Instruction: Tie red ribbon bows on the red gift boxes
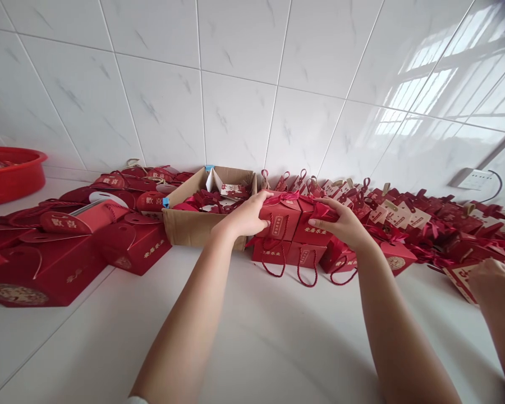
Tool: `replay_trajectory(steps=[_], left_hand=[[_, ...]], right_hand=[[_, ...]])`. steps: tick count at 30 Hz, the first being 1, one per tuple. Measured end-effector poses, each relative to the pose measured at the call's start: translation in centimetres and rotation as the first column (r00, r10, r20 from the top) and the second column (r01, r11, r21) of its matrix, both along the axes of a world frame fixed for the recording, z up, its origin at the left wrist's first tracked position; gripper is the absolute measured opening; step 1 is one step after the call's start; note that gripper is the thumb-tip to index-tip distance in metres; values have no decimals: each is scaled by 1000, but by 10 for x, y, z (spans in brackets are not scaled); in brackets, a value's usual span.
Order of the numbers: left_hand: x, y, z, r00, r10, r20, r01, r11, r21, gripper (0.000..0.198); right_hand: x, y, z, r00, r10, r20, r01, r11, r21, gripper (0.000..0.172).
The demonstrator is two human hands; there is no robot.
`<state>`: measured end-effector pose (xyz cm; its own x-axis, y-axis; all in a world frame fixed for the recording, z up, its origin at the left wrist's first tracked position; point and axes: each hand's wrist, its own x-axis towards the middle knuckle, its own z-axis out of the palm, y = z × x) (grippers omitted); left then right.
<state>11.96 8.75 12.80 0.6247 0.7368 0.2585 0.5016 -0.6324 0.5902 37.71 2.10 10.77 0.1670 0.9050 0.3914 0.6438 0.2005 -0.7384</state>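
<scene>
Head view. We locate the left upper box (292, 213) and the right upper box (313, 235) in front of us, side by side, above the lower red boxes (292, 253) on the white counter (290, 336). Our left hand (255, 216) grips the outer end of the left upper box, thumb at the front, fingers over the top. Our right hand (336, 224) grips the outer end of the right upper box in the same way. The pair is held between both hands; we cannot tell whether its weight rests fully on the lower boxes. A bow of red ribbon (288, 197) lies on top, and rope handles (315, 278) hang in front.

Status: we judge the work to be partway. The upper pair is in line with the tier below, but neither hand is clear of it. To the right, rows of red boxes (362, 209) already stand along the tiled wall (239, 45). To the left, we see an open carton (189, 229) with loose pieces inside, more large boxes (137, 247) and a red basin (14, 185). At far right, a co-worker's hand (494, 283) is at a patterned item (460, 280).
</scene>
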Motion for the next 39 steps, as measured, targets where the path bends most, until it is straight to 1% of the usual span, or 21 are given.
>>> replay_trajectory(steps=[2, 4, 7, 11, 16, 18, 21, 24, 26, 28, 31, 33, 35, 37, 39], left_hand=[[0, 1, 0, 1000, -14, -3, 14, 1000, 4, 67], [1, 1, -1, 1000, -14, -17, 14, 1000, 9, 66], [3, 2, -2, 997, 31, -64, -30, 999, 21, 68], [4, 1, -2, 993, 72, -90, -71, 997, 22, 70], [3, -4, 3, 993, 57, -100, -56, 998, 17, 68], [3, -5, 4, 995, 41, -96, -39, 999, 22, 69], [1, -5, 4, 997, 10, -70, -8, 999, 39, 70], [-1, -5, 4, 999, -9, -44, 10, 999, 31, 74], [-2, -4, 4, 999, 8, -36, -7, 1000, 17, 81], [-3, -3, 4, 999, 16, -28, -15, 1000, 17, 89], [-4, -4, 7, 999, 14, -33, -14, 1000, 24, 92], [-7, -10, 13, 997, 52, -54, -51, 998, 24, 90], [-15, -26, 24, 994, 97, -49, -94, 994, 58, 85], [-27, -51, 39, 994, 112, 13, -113, 982, 154, 78], [-39, -81, 55, 990, 104, 100, -128, 953, 276, 70]], right_hand=[[-1, 0, 0, 1000, 6, -7, -6, 1000, -11, 70], [-2, -1, 1, 999, 41, -9, -41, 999, -6, 66], [-3, -3, 3, 997, 76, 0, -76, 997, -16, 64], [-2, -4, 3, 999, 42, -3, -42, 998, -54, 69], [-2, -5, 4, 998, 62, -12, -63, 996, -67, 68], [-2, -6, 5, 997, 76, 0, -76, 996, -54, 76], [-1, -7, 6, 997, 80, 17, -79, 996, -47, 94], [1, -7, 7, 996, 94, 2, -94, 995, -36, 102], [4, -7, 6, 995, 98, -14, -99, 995, -15, 102], [7, -7, 7, 995, 96, -27, -96, 995, -1, 97], [11, -10, 8, 994, 103, -41, -103, 995, -2, 89], [10, -14, 11, 994, 104, -29, -104, 995, -2, 87], [5, -20, 17, 998, 63, 32, -63, 998, 6, 91], [-4, -30, 26, 990, -57, 130, 54, 998, 24, 102], [-14, -44, 36, 956, -202, 211, 191, 979, 72, 111]])
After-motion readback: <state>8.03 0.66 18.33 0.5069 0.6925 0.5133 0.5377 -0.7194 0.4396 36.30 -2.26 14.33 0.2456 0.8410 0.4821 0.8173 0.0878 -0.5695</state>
